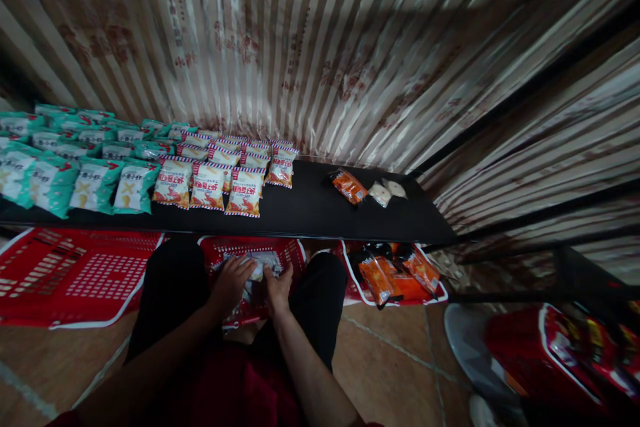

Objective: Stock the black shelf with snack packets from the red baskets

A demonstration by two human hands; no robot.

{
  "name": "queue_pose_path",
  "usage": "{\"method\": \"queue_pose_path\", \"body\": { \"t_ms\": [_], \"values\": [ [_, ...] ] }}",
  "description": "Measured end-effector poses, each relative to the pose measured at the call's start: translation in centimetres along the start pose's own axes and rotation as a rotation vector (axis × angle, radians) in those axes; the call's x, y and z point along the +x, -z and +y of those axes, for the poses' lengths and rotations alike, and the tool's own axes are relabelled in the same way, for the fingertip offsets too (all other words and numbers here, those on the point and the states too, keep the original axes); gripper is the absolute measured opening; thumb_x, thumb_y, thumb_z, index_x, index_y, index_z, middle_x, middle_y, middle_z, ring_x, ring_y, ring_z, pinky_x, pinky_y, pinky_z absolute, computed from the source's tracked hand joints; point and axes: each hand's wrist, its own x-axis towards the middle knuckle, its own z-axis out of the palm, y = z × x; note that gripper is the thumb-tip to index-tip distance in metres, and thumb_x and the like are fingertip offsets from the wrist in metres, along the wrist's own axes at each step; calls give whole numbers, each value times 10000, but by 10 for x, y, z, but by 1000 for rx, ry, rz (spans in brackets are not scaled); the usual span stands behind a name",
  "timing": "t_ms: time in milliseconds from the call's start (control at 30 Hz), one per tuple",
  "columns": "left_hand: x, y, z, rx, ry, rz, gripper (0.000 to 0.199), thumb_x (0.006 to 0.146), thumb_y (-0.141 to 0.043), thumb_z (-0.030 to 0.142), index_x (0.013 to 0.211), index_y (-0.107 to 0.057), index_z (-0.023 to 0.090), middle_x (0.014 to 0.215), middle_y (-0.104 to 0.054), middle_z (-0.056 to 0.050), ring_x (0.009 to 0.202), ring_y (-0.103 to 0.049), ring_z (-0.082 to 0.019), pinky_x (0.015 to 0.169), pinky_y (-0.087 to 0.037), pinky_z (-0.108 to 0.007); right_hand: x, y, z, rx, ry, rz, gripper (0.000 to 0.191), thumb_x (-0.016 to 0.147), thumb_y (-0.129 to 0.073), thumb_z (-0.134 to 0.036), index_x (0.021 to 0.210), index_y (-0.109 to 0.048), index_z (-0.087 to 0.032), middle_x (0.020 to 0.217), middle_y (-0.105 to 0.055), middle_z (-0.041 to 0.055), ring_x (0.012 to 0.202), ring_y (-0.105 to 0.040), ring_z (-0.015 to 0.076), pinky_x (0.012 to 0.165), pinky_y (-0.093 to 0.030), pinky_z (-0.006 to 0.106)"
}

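Note:
Between my knees stands a red basket (pixel 295 255) with whitish-grey packaging inside. Both of my hands reach into it from below. A small white packet (pixel 257 272) lies between them; its print is too dim to read. My left hand (pixel 236 283) has its fingers closed over the packet's left side. At the packet's right side, my right hand (pixel 279 285) pinches it with the thumb on top. Just beyond the basket is the front edge of a black shelf (pixel 310 207).
Rows of green snack bags (pixel 90 183) and white-and-orange snack bags (pixel 245 190) stand on the shelf's left. An orange packet (pixel 349 187) and two white packets (pixel 387 191) lie at its right. Red baskets flank my legs: one at left (pixel 100 273), one holding orange packets (pixel 377 277).

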Motion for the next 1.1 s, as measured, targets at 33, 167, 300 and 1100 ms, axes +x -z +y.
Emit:
{"method": "queue_pose_path", "body": {
  "t_ms": [33,167,300,1100],
  "values": [
    [2,2,0,-1,7,2,453,839,-326,91,1233,-538,161,1230,-591,-101,1197,-473,-244,1022,-334,-486,0,3,-5,-88,95,11,620,623,-713,-341,1176,-501,-159,1265,-516,152,1246,-403,276,1025,-315,412],
    [7,12,-1,-26,21,-1,407,850,-345,110,1180,-580,161,1197,-613,-107,1137,-527,-240,1026,-331,-489,-3,12,-24,-254,376,-285,299,729,-629,-328,994,-652,-192,1143,-611,101,1140,-493,257,1017,-311,399],
    [11,25,-2,-77,31,-34,390,832,-379,107,1143,-603,181,1142,-642,-106,1055,-578,-226,1042,-301,-509,-4,19,-36,-289,446,-542,338,683,-694,-307,1013,-668,-240,1029,-655,51,1015,-564,248,940,-384,372],
    [60,104,-4,-1034,386,-223,519,605,-696,376,1062,-615,142,1016,-677,-51,921,-609,-214,823,-458,-288,3,44,-78,92,192,-661,401,728,-644,-431,1015,-653,-152,874,-686,28,787,-602,194,741,-464,297]
  ]
}}
